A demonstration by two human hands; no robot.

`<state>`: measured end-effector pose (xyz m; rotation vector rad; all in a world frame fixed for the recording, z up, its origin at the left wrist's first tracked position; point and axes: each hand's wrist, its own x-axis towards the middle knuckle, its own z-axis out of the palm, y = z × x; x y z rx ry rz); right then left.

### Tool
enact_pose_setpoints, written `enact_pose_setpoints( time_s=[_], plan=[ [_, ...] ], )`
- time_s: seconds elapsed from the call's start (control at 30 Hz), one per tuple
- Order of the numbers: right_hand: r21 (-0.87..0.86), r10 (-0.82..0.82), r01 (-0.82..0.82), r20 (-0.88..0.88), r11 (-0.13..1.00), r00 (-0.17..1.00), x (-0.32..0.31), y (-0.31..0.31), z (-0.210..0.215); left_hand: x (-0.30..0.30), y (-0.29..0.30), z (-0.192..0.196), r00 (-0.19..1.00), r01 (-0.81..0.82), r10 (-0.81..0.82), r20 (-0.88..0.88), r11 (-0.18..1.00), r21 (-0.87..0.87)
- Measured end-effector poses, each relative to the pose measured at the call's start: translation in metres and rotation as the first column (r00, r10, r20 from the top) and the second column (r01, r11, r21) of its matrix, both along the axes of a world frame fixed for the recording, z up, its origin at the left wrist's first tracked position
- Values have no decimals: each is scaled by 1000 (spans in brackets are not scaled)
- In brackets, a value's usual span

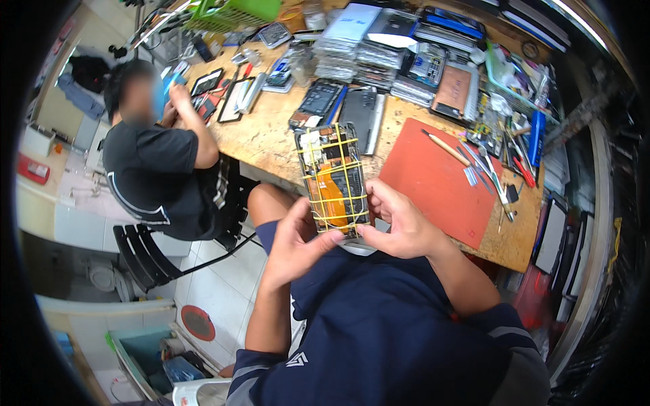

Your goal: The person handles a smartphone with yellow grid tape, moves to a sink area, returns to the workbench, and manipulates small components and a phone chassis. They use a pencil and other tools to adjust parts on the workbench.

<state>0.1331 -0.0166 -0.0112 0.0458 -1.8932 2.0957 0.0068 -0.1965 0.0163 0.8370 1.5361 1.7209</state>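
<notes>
Between my two hands is an opened phone [332, 177], held upright over my lap at the edge of the workbench. Its inner side faces me, with an orange flex cable [332, 199] down the middle and dark parts around it. Several yellow rubber bands [342, 164] cross it lengthwise and sideways. My left hand [301, 233] grips the lower left edge, thumb along the bottom. My right hand [396, 220] holds the lower right edge, thumb at the bottom corner. The fingers behind the phone are partly hidden.
An orange-red mat [433, 183] lies on the wooden workbench [261, 139], with a wooden-handled tool [447, 147], tweezers and a brush [497, 183] on it. Stacked phone parts [338, 51] fill the back. A green basket [233, 13] stands far left. Another person [162, 162] sits working at the left.
</notes>
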Motion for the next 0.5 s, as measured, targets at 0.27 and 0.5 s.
enact_pose_setpoints(
  time_s=[0.27, 0.5],
  plan=[
    [160, 157, -187, 183, 969, 970, -20, -23, 9, -37, -23, -1, 949, -283, 264, 170, 954, 99],
    [398, 72, -137, 174, 907, 982, -65, -42, 10, -82, -52, -27, 933, -277, 238, 268, 953, 119]
  ],
)
